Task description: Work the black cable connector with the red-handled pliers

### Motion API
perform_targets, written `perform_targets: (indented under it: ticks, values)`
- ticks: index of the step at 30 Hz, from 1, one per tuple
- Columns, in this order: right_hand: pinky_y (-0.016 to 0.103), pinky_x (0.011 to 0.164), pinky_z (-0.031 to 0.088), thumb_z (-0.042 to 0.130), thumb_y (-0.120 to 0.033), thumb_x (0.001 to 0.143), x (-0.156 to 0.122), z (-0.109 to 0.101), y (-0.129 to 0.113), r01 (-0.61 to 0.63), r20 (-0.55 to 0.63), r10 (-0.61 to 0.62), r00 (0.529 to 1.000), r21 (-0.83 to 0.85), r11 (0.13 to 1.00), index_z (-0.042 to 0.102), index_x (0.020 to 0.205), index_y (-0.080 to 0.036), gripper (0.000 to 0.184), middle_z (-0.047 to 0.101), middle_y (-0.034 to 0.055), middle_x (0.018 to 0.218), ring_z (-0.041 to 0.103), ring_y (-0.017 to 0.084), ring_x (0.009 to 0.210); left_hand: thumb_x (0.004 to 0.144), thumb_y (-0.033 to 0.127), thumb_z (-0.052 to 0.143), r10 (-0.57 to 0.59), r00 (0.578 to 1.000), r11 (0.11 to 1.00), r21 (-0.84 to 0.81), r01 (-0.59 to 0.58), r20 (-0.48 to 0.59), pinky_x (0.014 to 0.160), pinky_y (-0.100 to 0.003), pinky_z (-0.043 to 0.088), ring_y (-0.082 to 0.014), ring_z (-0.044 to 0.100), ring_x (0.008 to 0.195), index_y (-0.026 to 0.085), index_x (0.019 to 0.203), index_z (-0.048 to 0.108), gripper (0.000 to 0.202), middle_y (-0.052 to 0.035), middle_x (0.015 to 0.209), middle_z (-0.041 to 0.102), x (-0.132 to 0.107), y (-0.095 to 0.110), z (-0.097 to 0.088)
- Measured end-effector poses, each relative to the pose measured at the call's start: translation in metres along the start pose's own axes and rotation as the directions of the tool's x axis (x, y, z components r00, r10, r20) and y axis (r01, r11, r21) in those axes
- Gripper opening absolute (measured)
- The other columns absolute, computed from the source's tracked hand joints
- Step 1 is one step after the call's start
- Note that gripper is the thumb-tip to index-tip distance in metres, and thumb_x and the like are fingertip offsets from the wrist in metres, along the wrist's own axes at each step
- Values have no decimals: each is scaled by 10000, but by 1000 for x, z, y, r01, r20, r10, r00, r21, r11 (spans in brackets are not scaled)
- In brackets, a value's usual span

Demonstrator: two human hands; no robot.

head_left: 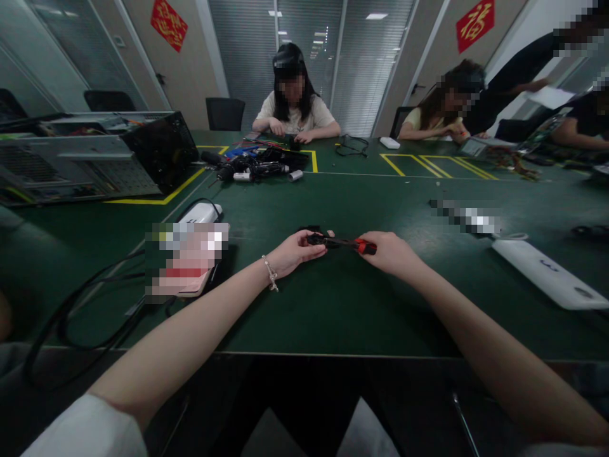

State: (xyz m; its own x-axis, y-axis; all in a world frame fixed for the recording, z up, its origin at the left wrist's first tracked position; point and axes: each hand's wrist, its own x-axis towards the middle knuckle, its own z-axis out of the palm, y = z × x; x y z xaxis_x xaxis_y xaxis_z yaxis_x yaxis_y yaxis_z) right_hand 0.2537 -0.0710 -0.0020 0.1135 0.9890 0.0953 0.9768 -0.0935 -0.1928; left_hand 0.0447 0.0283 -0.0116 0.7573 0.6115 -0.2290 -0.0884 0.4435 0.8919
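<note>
My right hand is closed round the red-and-black handle of a slim hand tool, perhaps pliers; its exact kind is too dark to tell. The tool's dark front part points left toward my left hand. Between thumb and fingers, my left hand pinches a small black part, which meets the tool's dark end. Where one ends and the other begins is unclear. Both hands are just above the green table, in front of me. A bracelet circles my left wrist.
At left lies an open computer case, with a phone-like pink object and black cables nearer. A pile of dark tools and parts sits farther back. A white power bank-like box lies right. Several people sit or stand across the table.
</note>
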Motion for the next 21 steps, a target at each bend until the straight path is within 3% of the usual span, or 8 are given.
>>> perform_targets:
  ticks: [10,17,21]
  values:
    - [290,631,419,493,-240,722,-3,-7,-4,79,-89,-91,992,-128,989,602,874,-196,192,617,39,850,537,181,804,694,-22,593,7,1000,1000,-1,-7,18,959,-321,424,-123,630,857,113,928,521,280,-55,949,610,0,0,-1]
    - [264,562,413,488,-294,739,-2,-5,-3,-2,-3,2,1000,-22,1000,604,883,-226,198,620,21,870,551,159,741,683,-11,615,17,999,1000,13,-17,32,969,-332,416,-123,624,870,117,932,530,292,-60,970,603,0,0,-3]
    - [277,600,419,491,-265,734,-3,-7,-5,39,-55,-43,998,-70,997,601,873,-213,185,620,38,867,546,174,780,689,-3,614,23,1000,1000,14,-23,20,967,-341,418,-121,621,865,118,947,535,296,-60,955,595,1,-2,-4]
